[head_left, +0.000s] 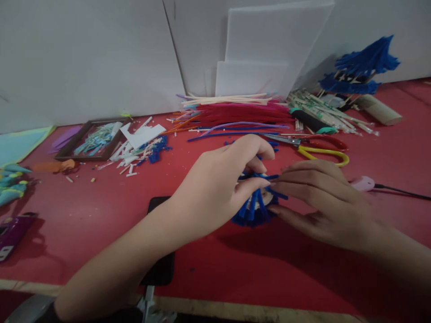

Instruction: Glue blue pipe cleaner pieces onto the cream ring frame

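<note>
A small round craft piece sits low over the red table, with blue fuzzy pipe-cleaner strips fanning out from a pale centre. My left hand arches over it from the left, its thumb and fingers closed at the top of the blue strips. From the right, my right hand reaches in, fingertips pinched at the piece's edge where a short blue pipe-cleaner strip sticks out. My fingers cover part of the centre. Just behind the hands lie scissors with yellow and red handles.
Behind are bundled pipe cleaners, wrapped sticks and a blue-roofed model. A brown frame and white scraps lie left. A black phone is under my left forearm. A pink tool with a cord lies right.
</note>
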`<state>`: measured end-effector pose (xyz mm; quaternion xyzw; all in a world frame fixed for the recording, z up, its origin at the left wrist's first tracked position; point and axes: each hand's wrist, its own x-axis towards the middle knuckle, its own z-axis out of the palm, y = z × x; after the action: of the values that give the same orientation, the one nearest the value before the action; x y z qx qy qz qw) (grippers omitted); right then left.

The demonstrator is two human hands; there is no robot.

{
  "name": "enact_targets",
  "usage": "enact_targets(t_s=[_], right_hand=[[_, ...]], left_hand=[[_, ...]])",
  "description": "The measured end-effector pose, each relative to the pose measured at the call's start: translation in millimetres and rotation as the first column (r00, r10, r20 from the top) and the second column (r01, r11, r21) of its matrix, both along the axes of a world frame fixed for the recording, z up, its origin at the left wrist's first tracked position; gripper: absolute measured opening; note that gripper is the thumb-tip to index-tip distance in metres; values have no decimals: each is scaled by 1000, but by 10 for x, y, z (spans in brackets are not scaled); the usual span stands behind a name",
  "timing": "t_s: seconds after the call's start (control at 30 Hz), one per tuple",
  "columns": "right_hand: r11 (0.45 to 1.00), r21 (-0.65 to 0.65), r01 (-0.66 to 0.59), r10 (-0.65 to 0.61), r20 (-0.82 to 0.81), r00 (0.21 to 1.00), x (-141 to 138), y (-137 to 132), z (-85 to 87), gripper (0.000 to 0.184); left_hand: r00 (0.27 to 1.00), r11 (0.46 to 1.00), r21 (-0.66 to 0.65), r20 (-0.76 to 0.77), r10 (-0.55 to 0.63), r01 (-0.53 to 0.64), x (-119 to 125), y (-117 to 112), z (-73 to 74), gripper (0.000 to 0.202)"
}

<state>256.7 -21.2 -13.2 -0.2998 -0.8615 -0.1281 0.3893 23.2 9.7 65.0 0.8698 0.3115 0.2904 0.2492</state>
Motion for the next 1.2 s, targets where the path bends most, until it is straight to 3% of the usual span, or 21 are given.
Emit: enact_targets(t_s=[0.17,0.33,0.43,0.77,0.97,1.1,1.2], right_hand=[[1000,9,21,-20,-7,1000,-35,-50,32,23],[999,14,41,-41,-24,999,-95,-79,51,17],[999,10,33,-33,-34,999,-109,-93,49,17],[999,37,32,-32,-3,999,-87,-74,56,18],[999,15,39,-39,3,999,-69,-99,51,18],[999,35,24,-25,21,999,95,-40,190,24],[996,-36,83,-79,91,993,435,85,257,24]], left_hand=[[998,992,-110,25,62,-59,-31,-17,74,30],[987,986,-36,-5,161,-161,-7,-59,62,20],[987,986,34,2,163,-163,12,-68,30,14],[991,989,60,13,131,-132,9,-37,20,17],[986,987,122,142,84,-101,-20,19,16,23],[983,976,182,160,91,-120,-32,38,38,23],[985,963,246,159,69,-107,-38,46,47,24]])
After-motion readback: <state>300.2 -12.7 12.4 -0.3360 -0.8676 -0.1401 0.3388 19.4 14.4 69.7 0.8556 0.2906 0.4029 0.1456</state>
